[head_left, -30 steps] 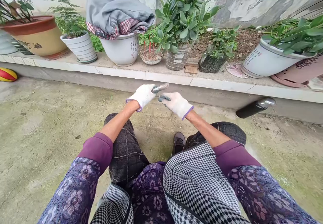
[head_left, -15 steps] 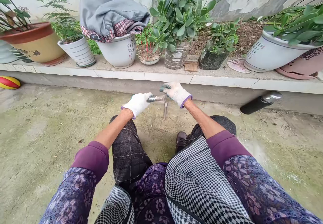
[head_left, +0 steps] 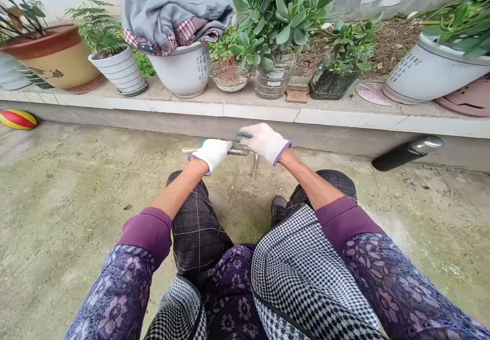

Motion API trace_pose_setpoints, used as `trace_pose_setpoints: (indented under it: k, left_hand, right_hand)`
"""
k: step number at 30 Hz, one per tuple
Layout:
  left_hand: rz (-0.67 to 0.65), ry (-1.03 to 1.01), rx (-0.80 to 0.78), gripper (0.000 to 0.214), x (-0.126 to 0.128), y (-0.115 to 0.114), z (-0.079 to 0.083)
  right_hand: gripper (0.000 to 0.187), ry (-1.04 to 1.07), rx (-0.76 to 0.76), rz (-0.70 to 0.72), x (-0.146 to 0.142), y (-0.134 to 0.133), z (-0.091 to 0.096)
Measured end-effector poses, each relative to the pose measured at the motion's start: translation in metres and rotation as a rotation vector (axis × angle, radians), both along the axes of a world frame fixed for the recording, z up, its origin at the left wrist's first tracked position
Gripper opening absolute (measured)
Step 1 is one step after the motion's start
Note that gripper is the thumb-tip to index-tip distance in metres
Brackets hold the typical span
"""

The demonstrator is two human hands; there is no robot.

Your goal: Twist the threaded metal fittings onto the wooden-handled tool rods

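Observation:
Both hands wear white knit gloves with purple cuffs and are held out over my knees. My left hand (head_left: 212, 152) is closed around a slim grey metal tool (head_left: 238, 151) that lies level between the two hands. Its pale tip sticks out to the left of the glove. My right hand (head_left: 264, 141) is closed over the tool's other end, its dark-tipped fingers on top. A thin stick-like part (head_left: 254, 166) hangs down below the right hand; I cannot make out what it is.
A tiled ledge (head_left: 260, 113) runs across ahead with several potted plants. A grey cloth (head_left: 172, 3) is draped over a white pot (head_left: 186, 69). A black and silver flask (head_left: 408, 152) lies on the concrete at the right, a striped ball (head_left: 17, 119) at the far left.
My right hand has come down from above and closed on the tool's end. Both hands now sit closer together, and the tool lies level instead of pointing up and right.

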State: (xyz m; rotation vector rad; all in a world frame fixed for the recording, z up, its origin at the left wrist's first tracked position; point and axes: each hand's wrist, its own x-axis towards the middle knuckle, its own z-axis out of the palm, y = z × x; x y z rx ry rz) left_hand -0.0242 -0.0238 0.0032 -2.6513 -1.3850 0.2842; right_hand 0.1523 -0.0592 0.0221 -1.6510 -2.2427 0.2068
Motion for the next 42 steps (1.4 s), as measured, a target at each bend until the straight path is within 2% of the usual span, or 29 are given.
trace_pose_setpoints:
  k: [2,4,8,12,15,17,21,24,28,31,36,38,40,42]
  left_hand:
    - [-0.04,-0.058,-0.004,0.032,0.002,-0.004,-0.001]
    - [-0.028,-0.171,0.005,0.03,0.001,-0.003,-0.001]
    - [0.052,-0.364,0.082,0.03,-0.003,0.008,0.001]
    - [0.153,-0.298,0.107,0.03,-0.005,0.013,0.003]
    - [0.158,-0.161,0.108,0.031,-0.005,0.011,0.002]
    - [0.112,-0.092,0.094,0.032,-0.003,0.009,-0.001]
    - [0.021,-0.063,0.028,0.031,-0.001,0.002,-0.003]
    - [-0.029,-0.183,0.014,0.029,-0.002,-0.002,-0.001]
    - [0.015,-0.378,0.024,0.029,-0.004,0.002,0.001]
    - [0.08,-0.43,0.045,0.029,-0.002,0.006,0.002]
    - [0.18,-0.357,0.158,0.031,0.002,0.004,-0.001]
    - [0.172,-0.313,0.166,0.031,0.002,0.001,-0.001]
    - [0.147,-0.347,0.12,0.031,0.0,-0.002,0.001]
    - [0.115,-0.493,-0.04,0.035,-0.004,-0.006,0.007]
  right_hand:
    - [0.027,0.137,0.023,-0.057,0.016,0.015,-0.009]
    - [0.026,0.219,0.004,-0.073,0.024,0.024,-0.02]
    - [0.026,0.236,-0.095,-0.068,0.014,0.019,-0.033]
    - [0.026,0.05,-0.123,0.018,-0.013,-0.006,-0.032]
    - [0.025,-0.017,-0.116,0.108,-0.022,-0.019,-0.023]
    - [0.026,0.036,-0.076,0.101,-0.017,-0.019,-0.015]
    - [0.027,0.234,0.035,-0.03,0.01,0.0,-0.01]
    - [0.023,0.386,0.031,-0.08,0.023,0.015,-0.019]
    - [0.014,0.52,0.002,-0.087,0.013,0.017,-0.035]
    - [0.019,0.764,-0.092,-0.105,-0.006,0.008,-0.04]
    - [0.024,1.377,-0.523,-0.01,-0.026,-0.004,-0.041]
    - [0.026,1.474,-0.618,0.0,-0.028,-0.005,-0.044]
    - [0.027,1.499,-0.637,-0.016,-0.026,-0.005,-0.046]
    - [0.029,1.491,-0.618,-0.02,-0.022,-0.004,-0.045]
